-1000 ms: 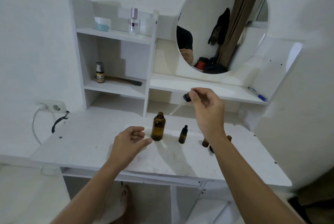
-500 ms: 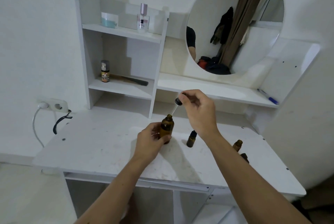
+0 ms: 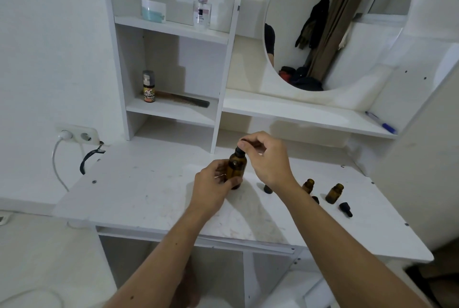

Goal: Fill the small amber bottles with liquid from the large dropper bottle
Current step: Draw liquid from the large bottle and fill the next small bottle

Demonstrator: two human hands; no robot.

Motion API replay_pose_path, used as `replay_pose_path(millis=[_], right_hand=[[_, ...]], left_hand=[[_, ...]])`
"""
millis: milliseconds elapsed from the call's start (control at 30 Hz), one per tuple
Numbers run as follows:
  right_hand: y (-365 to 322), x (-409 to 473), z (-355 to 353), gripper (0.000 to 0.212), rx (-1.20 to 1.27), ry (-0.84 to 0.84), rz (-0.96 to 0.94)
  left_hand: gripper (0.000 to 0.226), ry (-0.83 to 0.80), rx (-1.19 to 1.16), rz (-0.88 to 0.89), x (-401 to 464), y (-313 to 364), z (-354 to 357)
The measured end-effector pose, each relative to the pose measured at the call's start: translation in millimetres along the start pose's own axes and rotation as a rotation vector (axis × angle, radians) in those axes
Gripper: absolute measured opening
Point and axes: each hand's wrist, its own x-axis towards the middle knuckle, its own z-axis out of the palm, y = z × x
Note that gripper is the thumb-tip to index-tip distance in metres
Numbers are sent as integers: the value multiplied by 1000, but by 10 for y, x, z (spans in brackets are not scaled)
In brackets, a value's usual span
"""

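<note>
The large amber dropper bottle (image 3: 236, 167) stands upright on the white desk (image 3: 154, 191). My left hand (image 3: 212, 187) is wrapped around its body. My right hand (image 3: 267, 156) pinches the black dropper cap (image 3: 240, 149), which sits on the bottle's neck. To the right, two small amber bottles (image 3: 308, 186) (image 3: 334, 193) stand uncapped. A third small bottle (image 3: 267, 189) is mostly hidden behind my right wrist. A loose black dropper cap (image 3: 345, 209) lies near the right one, and another dark cap (image 3: 315, 199) shows beside my forearm.
A white shelf unit (image 3: 171, 64) rises at the desk's back with a perfume bottle (image 3: 202, 9), a jar (image 3: 153, 9), a small spray bottle (image 3: 149, 86) and a comb (image 3: 183, 101). A round mirror (image 3: 335, 22) hangs at right, a pen (image 3: 380, 122) below it. A wall socket (image 3: 77, 135) with cables is at left.
My right hand brought the dropper down from above the desk into the large bottle's neck. My left hand moved in and took hold of the bottle's body.
</note>
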Motion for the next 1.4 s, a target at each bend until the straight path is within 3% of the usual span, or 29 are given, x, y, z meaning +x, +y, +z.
replay_pose_path(millis=[300,467,633,767,1167,1400], right_hand=[[-40,-20,-4,15,-42,45,-13],[-21,-33,16,4,-50,56,-11],[-14,-93,17,5,2,42,18],[-126,-67,-23,5,127,128,36],[-467,88,-481,5,282,264,-74],[-377,-127,-872,3,324,325,-78]], left_hand=[[51,4,15,-3,3,-8,2],[52,6,33,-3,5,-4,4],[51,5,60,-7,-9,16,12],[52,3,44,-9,-28,38,15],[49,5,77,-25,-103,113,24],[70,66,142,-85,-277,185,42]])
